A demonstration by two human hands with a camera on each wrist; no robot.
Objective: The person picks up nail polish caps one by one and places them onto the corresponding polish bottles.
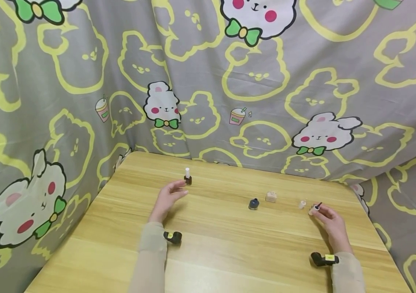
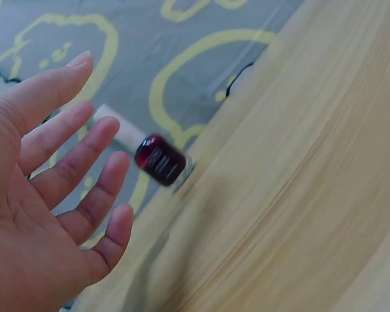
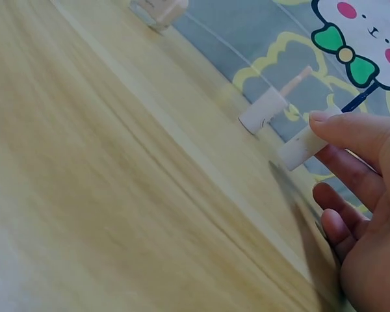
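Observation:
On the left, a dark red nail polish bottle (image 2: 161, 160) with a white cap stands upright on the table. My left hand (image 1: 169, 198) is beside it, fingers loosely spread and holding nothing; a small gap to the bottle shows in the left wrist view. At the right, my right hand (image 1: 331, 224) pinches a white nail polish cap (image 3: 309, 140) between thumb and fingers, its dark brush pointing up. Whether this cap touches the table I cannot tell. Just left of it, another white cap (image 3: 263, 112) stands with its pale brush upward.
An uncapped dark blue polish bottle (image 1: 253, 204) and a pale pink polish bottle (image 1: 271, 197) stand right of the middle of the wooden table (image 1: 215, 240). A patterned grey curtain (image 1: 200, 81) hangs behind the table and along its sides.

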